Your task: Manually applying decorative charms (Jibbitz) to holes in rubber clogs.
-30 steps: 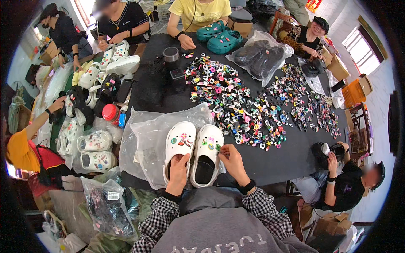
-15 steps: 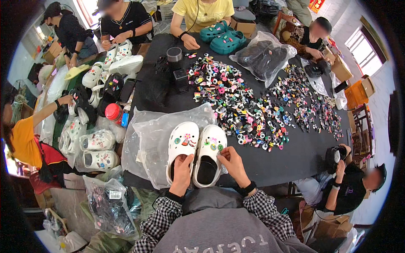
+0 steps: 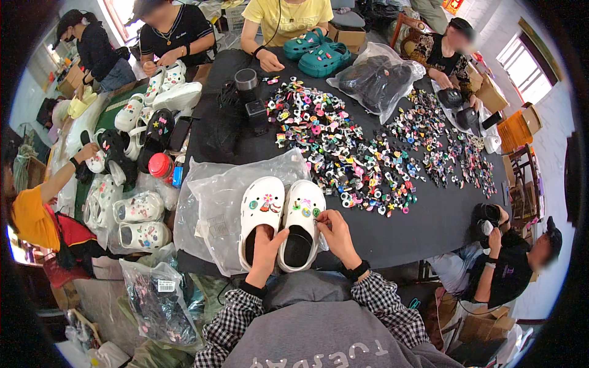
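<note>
Gripping the left white clog [image 3: 260, 216] with the left hand [image 3: 267, 250], by fingers down inside the foot opening and thumb along the inner rim, likely for a steady hold without covering the fastened charms [image 3: 268, 198] on the toe; touching the outer side of the right white clog [image 3: 299, 213] with the right hand [image 3: 338, 238], with thumb and forefinger drawn near each other, probably for a precise touch; cannot tell whether closed on anything, too small to make out.

Side by side near the bench's front edge, toes pointing away, probably for easy reach into both openings; beneath both, a clear plastic bag [image 3: 208, 196], perhaps as a protective layer over the black bench [image 3: 423, 236]; just beyond the toes, a broad heap of loose charms [image 3: 322, 126], probably spread shallow for easy spotting; farther off, near a co-worker's hand [image 3: 270, 61], a pair of teal clogs [image 3: 324, 59]; to the left, a red-lidded jar [image 3: 161, 164] beside more decorated white clogs [image 3: 141, 208], likely grouped there out of the way.
</note>
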A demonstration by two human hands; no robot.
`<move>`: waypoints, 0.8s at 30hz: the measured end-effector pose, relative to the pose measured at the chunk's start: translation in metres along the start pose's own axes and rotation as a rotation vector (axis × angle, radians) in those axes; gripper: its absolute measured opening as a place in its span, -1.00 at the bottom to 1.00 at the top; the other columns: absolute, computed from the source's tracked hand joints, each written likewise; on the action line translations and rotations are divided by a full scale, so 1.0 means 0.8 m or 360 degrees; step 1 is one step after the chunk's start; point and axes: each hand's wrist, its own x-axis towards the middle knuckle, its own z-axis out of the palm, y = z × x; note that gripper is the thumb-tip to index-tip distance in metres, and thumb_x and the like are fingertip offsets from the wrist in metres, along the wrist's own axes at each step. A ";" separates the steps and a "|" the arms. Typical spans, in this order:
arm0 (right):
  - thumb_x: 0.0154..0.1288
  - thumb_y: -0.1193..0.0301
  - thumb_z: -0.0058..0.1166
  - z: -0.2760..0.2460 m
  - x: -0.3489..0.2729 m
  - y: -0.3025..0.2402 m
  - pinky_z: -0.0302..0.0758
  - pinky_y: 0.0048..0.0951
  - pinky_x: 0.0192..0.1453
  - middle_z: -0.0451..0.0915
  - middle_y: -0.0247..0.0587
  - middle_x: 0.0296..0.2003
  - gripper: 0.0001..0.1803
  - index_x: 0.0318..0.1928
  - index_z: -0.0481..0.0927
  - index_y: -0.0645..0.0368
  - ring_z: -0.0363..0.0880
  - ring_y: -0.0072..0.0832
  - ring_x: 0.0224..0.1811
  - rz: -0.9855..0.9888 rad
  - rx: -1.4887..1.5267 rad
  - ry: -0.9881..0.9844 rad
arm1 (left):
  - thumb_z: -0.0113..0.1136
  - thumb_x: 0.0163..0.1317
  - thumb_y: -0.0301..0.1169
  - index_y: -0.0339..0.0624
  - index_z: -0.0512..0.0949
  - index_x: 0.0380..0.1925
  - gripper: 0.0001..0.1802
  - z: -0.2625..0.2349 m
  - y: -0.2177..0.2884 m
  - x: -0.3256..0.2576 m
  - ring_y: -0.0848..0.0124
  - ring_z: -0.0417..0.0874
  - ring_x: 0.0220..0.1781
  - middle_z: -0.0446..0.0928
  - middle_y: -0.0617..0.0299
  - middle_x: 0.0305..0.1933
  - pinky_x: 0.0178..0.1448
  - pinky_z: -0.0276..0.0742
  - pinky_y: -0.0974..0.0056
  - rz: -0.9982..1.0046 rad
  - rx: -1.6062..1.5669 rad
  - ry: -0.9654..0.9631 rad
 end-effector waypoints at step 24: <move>0.21 0.28 0.22 0.009 0.011 0.005 0.36 -0.44 -0.50 0.48 -0.25 -0.60 -0.66 -0.38 0.42 0.31 0.37 -0.56 -0.57 0.0432 -0.0015 -0.0009 | 0.08 -0.04 -0.42 -0.51 0.25 0.11 -0.35 0.010 -0.005 -0.002 -0.21 0.37 0.16 0.41 -0.37 0.02 0.22 0.31 0.04 0.0092 0.1055 0.0086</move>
